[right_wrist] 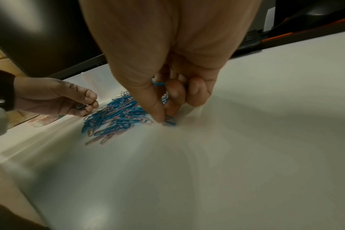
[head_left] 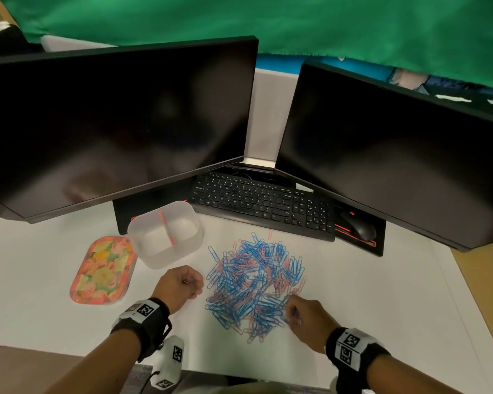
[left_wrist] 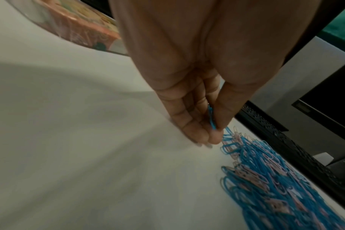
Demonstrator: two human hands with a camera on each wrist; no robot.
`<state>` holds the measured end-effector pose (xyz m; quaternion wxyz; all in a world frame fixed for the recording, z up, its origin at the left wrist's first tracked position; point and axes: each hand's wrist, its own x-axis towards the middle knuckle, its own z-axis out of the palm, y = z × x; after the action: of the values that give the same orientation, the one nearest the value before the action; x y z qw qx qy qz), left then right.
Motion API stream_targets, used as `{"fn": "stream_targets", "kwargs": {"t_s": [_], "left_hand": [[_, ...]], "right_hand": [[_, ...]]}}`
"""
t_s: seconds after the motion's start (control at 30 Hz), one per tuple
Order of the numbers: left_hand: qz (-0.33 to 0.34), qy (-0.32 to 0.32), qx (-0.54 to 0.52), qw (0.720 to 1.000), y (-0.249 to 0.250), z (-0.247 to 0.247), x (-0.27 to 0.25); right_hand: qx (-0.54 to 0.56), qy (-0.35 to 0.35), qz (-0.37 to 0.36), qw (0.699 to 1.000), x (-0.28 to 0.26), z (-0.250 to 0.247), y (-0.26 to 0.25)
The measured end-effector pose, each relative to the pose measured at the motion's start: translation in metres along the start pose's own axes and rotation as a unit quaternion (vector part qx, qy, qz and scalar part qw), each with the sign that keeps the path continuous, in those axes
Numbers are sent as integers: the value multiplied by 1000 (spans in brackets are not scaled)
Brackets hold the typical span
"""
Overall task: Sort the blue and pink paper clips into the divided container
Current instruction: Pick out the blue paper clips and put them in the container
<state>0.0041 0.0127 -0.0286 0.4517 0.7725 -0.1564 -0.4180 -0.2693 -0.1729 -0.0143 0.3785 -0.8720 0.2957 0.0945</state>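
A heap of blue and pink paper clips (head_left: pixel 256 285) lies on the white sheet in front of the keyboard. The clear divided container (head_left: pixel 165 233) with a pink divider stands up and to the left of the heap. My left hand (head_left: pixel 182 285) hovers just left of the heap and pinches a blue clip (left_wrist: pixel 212 118) between thumb and fingers. My right hand (head_left: pixel 299 315) is at the heap's lower right edge; its thumb and forefinger pinch a blue clip (right_wrist: pixel 170 121) against the sheet, and more blue clips (right_wrist: pixel 158 83) sit in its curled fingers.
A floral lid (head_left: pixel 103 270) lies left of the container. A black keyboard (head_left: pixel 264 204) and mouse (head_left: pixel 359 227) sit behind the heap, under two dark monitors (head_left: pixel 117 123). White sheet (head_left: pixel 382 294) extends to the right of the heap.
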Motion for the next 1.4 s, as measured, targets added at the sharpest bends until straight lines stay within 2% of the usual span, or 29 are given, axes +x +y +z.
{"fn": "stream_targets", "kwargs": {"t_s": [0.23, 0.33, 0.43, 0.5, 0.6, 0.8, 0.9, 1.07, 1.17, 1.23, 1.3, 1.4], "left_hand": [[-5, 40, 9, 999, 12, 5, -2], [25, 62, 124, 990, 22, 12, -2], [42, 60, 194, 978, 35, 22, 0], [47, 47, 258, 964, 39, 26, 7], [40, 38, 327, 944, 41, 28, 14], [31, 35, 324, 945, 46, 27, 16], [25, 42, 295, 954, 45, 23, 13], [41, 71, 235, 969, 47, 13, 6], [43, 52, 177, 982, 50, 5, 0], [22, 20, 79, 996, 57, -1, -6], [-20, 11, -68, 997, 67, -8, -16], [-54, -9, -276, 960, 78, -22, -26]], "right_hand": [[19, 14, 32, 999, -4, -6, 2], [67, -12, 71, 995, -3, -11, 2], [161, -43, 132, 977, 4, -17, 2], [233, -35, 160, 959, 7, -22, 0], [284, -22, 185, 941, 10, -26, -4], [347, -18, 203, 915, 11, -33, -15], [373, -25, 186, 909, 13, -37, -20], [452, -54, 175, 873, 18, -49, -39], [468, -76, 162, 865, 25, -56, -54], [493, -90, 158, 851, 33, -59, -66], [521, -104, 157, 832, 43, -60, -81], [513, -126, 153, 835, 61, -59, -107]]}}
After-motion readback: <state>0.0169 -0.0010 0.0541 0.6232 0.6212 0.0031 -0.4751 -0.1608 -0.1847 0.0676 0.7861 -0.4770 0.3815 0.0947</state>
